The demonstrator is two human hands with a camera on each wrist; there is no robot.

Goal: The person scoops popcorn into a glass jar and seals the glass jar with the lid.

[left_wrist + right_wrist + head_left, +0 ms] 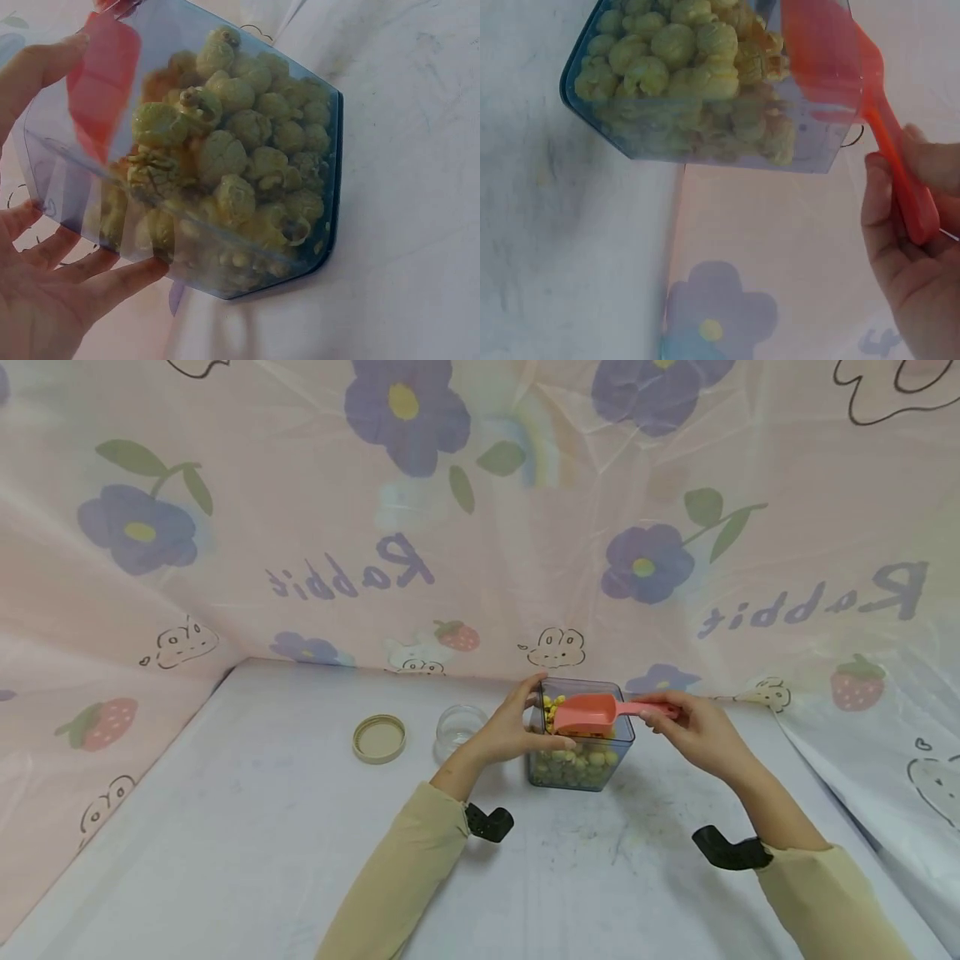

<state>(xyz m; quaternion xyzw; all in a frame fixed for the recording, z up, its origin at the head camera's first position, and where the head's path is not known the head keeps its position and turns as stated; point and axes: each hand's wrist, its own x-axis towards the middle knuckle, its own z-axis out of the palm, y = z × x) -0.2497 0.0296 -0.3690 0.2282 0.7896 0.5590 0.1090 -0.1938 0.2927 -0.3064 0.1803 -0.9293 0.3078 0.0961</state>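
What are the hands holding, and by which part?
The right hand grips the red scoop by its handle. The left hand holds the see-through box by its sides, near the top.

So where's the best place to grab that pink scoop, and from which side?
Probably by the slim handle, from the right: it juts past the right rim of the clear box, while the wide end of the scoop sits in the box's mouth. The right hand holds it there.

The sleeves [401,872] are beige, the bent wrist pieces [491,824] black.
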